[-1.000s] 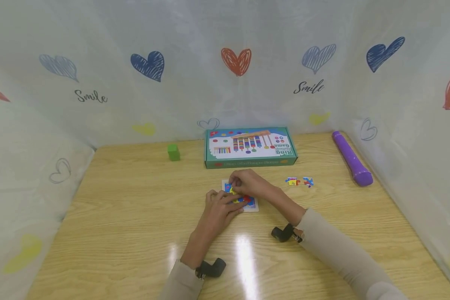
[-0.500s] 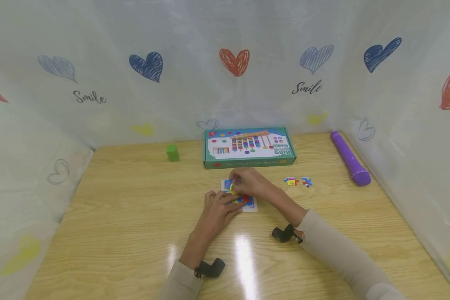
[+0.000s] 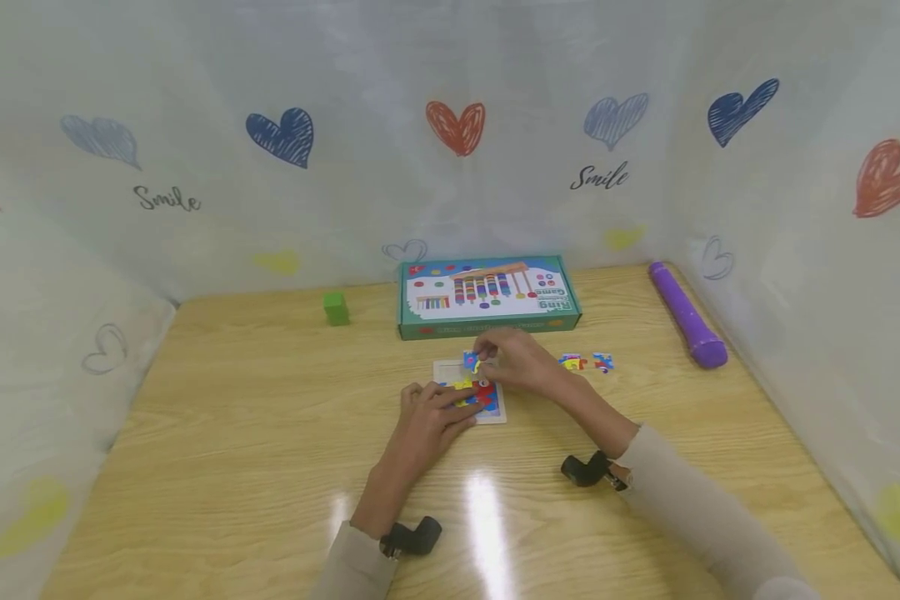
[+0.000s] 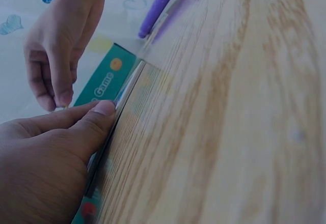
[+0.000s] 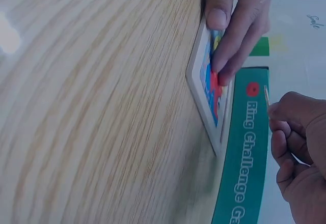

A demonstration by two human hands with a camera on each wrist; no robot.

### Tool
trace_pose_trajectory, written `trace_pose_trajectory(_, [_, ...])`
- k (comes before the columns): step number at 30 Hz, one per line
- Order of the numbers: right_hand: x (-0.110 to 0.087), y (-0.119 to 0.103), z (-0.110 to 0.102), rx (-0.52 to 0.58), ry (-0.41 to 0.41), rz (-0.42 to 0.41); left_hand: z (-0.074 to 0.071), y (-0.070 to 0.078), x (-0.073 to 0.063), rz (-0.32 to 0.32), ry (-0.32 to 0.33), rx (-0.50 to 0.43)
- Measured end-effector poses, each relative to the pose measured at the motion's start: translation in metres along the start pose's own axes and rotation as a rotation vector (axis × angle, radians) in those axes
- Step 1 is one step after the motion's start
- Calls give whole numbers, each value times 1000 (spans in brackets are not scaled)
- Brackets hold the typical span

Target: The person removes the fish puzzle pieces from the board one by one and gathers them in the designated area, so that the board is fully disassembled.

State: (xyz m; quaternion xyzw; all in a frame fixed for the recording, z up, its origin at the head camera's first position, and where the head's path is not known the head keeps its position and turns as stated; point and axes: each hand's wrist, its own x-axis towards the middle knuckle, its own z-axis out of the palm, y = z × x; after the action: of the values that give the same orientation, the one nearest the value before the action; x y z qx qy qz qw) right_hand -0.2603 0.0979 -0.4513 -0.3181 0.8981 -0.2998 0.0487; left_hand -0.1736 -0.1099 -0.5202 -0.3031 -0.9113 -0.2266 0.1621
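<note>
The right hand pinches a small blue-and-yellow puzzle piece between thumb and fingers; the right wrist view shows it edge-on, raised clear of the puzzle tray. The tray lies on the tabletop, around the middle from side to side and closer to the far edge than to the near one. Its part toward the far edge shows a pale, bare base, while yellow, red and blue fitted pieces lie in the part toward the near edge. The left hand grasps nothing: its fingers are extended and rest on those pieces, with the thumb at the tray's rim.

Two loose pieces lie side by side on the tabletop between the tray and the right edge. Behind the tray, a green game box lies flat along the far edge. A green block stands toward the far left corner, and a purple microphone lies by the far right corner. A pale curtain printed with hearts rises beyond the far edge.
</note>
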Motion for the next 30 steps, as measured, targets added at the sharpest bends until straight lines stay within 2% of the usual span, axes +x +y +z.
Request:
trace_pose_trajectory(6, [-11, 7, -7, 12, 23, 6, -1, -1, 0, -17, -23, -12])
trace_pose_trajectory(12, [-21, 15, -13, 6, 45, 14, 0, 0, 0, -9, 0, -25])
trace_pose_trajectory(17, [-27, 22, -19, -2, 50, 26, 0, 1, 0, -34, -19, -21])
trace_pose_trajectory(22, [-33, 29, -24, -16, 93, 31, 0, 0, 1, -38, -27, -14])
trace_pose_trajectory(30, [-42, 39, -29, -30, 115, 5, 0, 0, 0, -39, -19, -38])
